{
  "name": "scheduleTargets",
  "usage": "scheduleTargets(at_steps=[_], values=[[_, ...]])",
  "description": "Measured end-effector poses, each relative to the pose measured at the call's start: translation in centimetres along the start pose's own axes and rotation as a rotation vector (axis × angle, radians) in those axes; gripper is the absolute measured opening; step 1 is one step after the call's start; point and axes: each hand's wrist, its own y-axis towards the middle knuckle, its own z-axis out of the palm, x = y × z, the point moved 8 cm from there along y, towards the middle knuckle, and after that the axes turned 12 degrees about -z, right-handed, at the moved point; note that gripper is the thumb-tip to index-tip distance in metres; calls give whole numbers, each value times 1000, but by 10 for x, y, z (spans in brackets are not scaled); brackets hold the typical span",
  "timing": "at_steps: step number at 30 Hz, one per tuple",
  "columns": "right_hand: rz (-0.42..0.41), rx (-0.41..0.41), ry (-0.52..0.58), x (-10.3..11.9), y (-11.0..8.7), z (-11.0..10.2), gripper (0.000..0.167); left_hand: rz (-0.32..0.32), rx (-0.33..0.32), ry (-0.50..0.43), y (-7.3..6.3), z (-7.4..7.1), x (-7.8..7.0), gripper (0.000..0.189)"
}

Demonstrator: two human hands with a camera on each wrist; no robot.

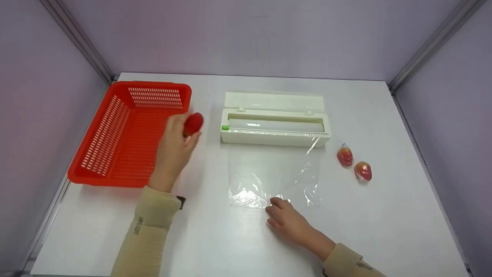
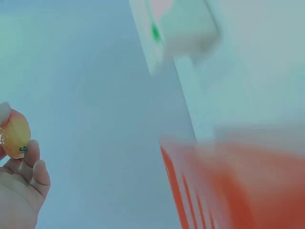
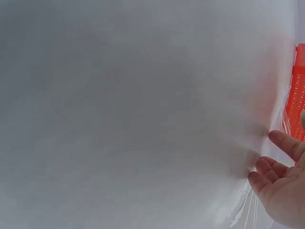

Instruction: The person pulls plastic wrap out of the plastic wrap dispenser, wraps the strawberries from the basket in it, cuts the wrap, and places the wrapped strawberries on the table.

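My left hand [image 1: 175, 148] holds a small red-and-yellow fruit [image 1: 194, 124] between fingers and thumb, beside the right rim of the red basket [image 1: 186, 90]. In the left wrist view, the fruit [image 2: 16, 133] shows its yellow side and a small green stem. A sheet of clear cling film [image 1: 269, 169] stretches over the table toward me from a white dispenser [image 1: 275, 138] with its lid raised. At the film's near edge, my right hand [image 1: 290, 223] rests with loosely bent fingers, and in the right wrist view its fingertips [image 3: 259, 179] meet the tabletop by the film.
Two similar fruits wrapped in clear film, one farther [image 1: 344, 156] and one nearer [image 1: 363, 171], lie right of the dispenser. A green slider [image 1: 225, 127] sits at the dispenser's left end. Pale panels [image 1: 246, 38] enclose the white table [image 1: 384, 231] at the back and sides.
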Motion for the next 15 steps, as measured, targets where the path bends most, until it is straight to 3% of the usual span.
scheduleTargets(at_steps=[4, 8, 12, 15], values=[[10, 13, -29, 0, -2, 0, 33, 162, 111, 33, -11, 65, -36, 47], [-35, 51, -158, 9, -3, 1, 38, 330, 257, 123, -35, 134, -61, 44], [-86, 103, -295, 18, -5, 5, 44, 411, 407, 241, -57, 191, -71, 42], [-126, 107, -318, 24, -6, 6, 42, 429, 479, 311, -69, 220, -69, 40]])
